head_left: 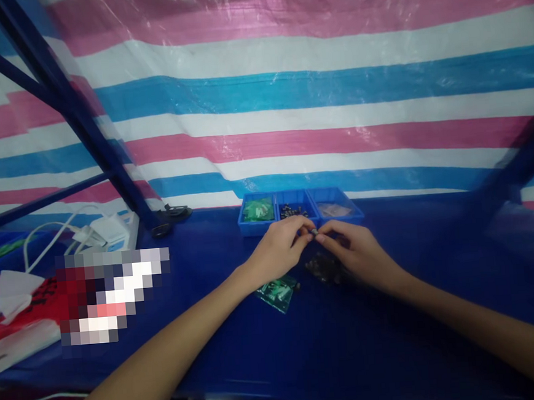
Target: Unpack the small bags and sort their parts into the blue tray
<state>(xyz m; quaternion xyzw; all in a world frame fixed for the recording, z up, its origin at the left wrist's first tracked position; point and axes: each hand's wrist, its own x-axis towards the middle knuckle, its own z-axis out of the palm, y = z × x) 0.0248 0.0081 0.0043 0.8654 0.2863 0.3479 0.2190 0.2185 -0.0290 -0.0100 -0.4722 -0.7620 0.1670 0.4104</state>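
Observation:
In front of the tray, my left hand (282, 245) and my right hand (356, 248) meet fingertip to fingertip. Both pinch a small dark part (314, 232), too small for me to tell its kind. Under my left hand a green printed packet (280, 294) lies on the table. A dark brown heap (322, 268), blurred, sits beside my right hand, partly covered by it. Just behind my hands stands a blue three-part tray (256, 228). It has green packets (257, 210) on the left, small metallic pieces (294, 211) in the middle and pale clear bags (335, 210) on the right.
The blue table (380, 345) runs up to a striped plastic sheet (313, 85). Left, a power strip (131, 230) with white plugs and cables stands near a red bag (41, 304) and a pixelated patch. Blue frame bars (81, 137) rise at the left. Black items (175, 212) lie behind.

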